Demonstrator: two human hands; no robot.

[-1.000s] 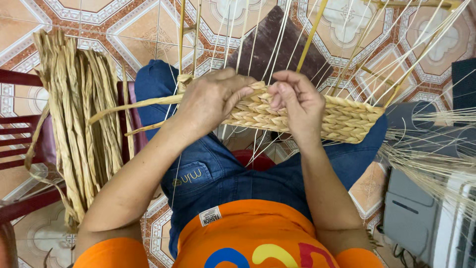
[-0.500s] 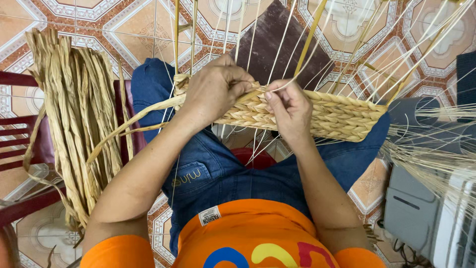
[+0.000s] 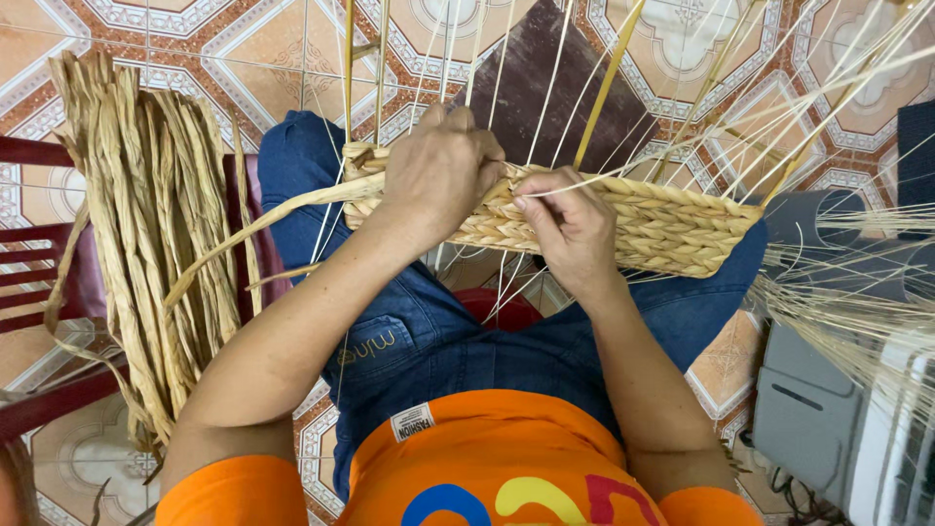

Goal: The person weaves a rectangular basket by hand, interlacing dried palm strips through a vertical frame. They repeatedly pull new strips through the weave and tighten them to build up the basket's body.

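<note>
Resting across your lap, the woven band point(image 3: 623, 219) lies over your blue jeans point(image 3: 458, 341), its thin pale spokes point(image 3: 545, 107) fanning up and away over the tiled floor point(image 3: 175, 29). Your left hand point(image 3: 443, 170) sits curled on the band's left end with its fingers closed over the weave and a flat straw strand point(image 3: 263, 229) that trails off to the left, while your right hand point(image 3: 575, 229) presses on the middle of the band, its fingers pinched narrow on one thin spoke. A bundle of dried straw point(image 3: 146, 224) drapes over the red chair point(image 3: 39, 292) just beside your left knee.
</note>
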